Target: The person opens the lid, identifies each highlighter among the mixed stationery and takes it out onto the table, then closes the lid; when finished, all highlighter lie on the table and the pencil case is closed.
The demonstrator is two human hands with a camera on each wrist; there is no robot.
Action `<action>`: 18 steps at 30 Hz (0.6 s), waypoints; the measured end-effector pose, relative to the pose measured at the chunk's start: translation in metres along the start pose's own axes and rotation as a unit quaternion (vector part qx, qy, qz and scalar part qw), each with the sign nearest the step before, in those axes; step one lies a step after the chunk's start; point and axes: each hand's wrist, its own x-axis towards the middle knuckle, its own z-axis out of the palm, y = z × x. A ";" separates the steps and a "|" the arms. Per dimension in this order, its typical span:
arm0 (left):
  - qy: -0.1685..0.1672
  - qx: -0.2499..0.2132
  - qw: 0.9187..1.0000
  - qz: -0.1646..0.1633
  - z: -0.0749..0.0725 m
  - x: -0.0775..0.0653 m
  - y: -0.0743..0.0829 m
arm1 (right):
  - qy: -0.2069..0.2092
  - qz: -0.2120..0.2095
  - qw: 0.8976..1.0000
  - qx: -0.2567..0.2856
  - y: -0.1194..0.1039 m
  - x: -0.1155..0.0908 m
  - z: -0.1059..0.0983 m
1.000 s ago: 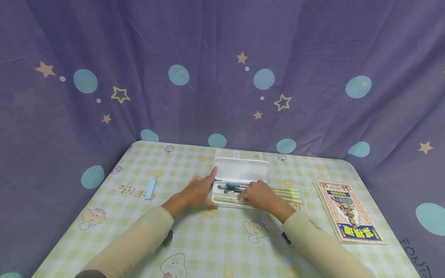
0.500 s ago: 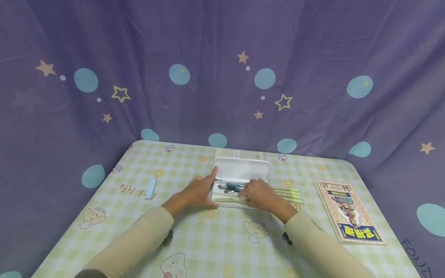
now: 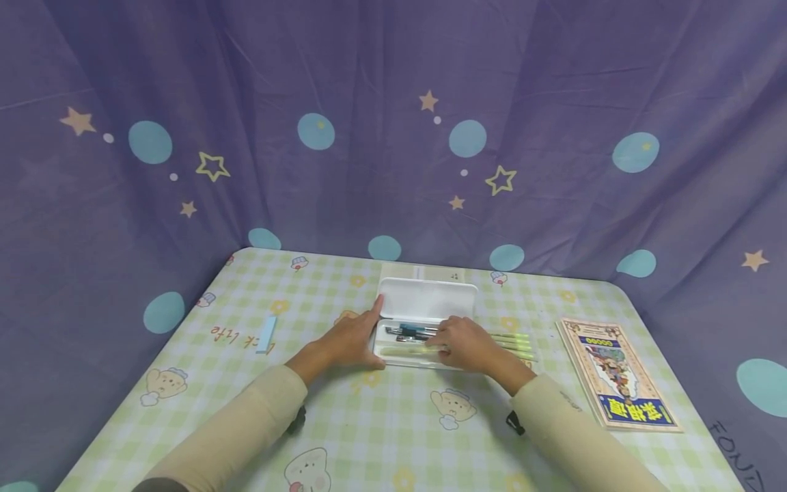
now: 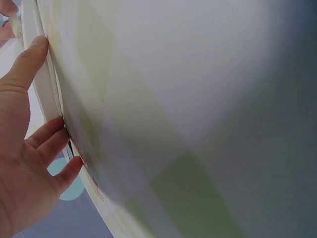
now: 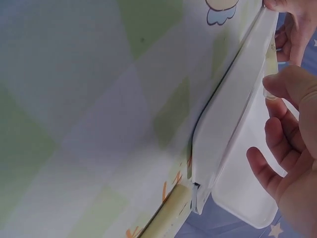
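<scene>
A white pencil case [image 3: 427, 299] lies with its lid up in the middle of the table. Dark and blue pens [image 3: 410, 329] lie in its tray. My left hand [image 3: 350, 338] rests along the case's left end, thumb at the front corner and fingers extended; in the left wrist view the thumb [image 4: 30, 59] touches the rim. Over the tray, my right hand [image 3: 462, 345] pinches a pale green pen [image 3: 406, 350], blurred in the head view. The right wrist view shows its clear end [image 5: 269, 94] between thumb and index finger, the other fingers loosely bent.
Several thin yellow-green sticks [image 3: 516, 345] extend right from behind my right hand. A pale booklet [image 3: 430, 272] lies behind the lid. To the left is a light blue strip [image 3: 266, 334]; to the right, a printed book [image 3: 627, 376]. A purple curtain [image 3: 393, 68] hangs behind the table.
My right hand has shifted slightly to the right, with the pale green pen moving along in it. My left hand and the pencil case stay where they were.
</scene>
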 end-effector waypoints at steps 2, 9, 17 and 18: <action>0.001 -0.001 1.000 0.001 0.000 0.000 0.000 | -0.003 0.012 1.000 0.014 0.001 -0.002 -0.001; 0.002 0.003 1.000 0.003 0.000 0.000 0.001 | -0.005 0.030 0.998 0.047 0.005 -0.009 -0.005; 0.000 0.000 1.000 0.003 -0.001 -0.001 0.001 | 0.016 0.030 0.998 0.057 0.012 -0.017 -0.009; -0.001 -0.001 1.000 0.002 -0.001 -0.001 0.001 | 0.016 0.031 0.998 0.056 0.013 -0.018 -0.009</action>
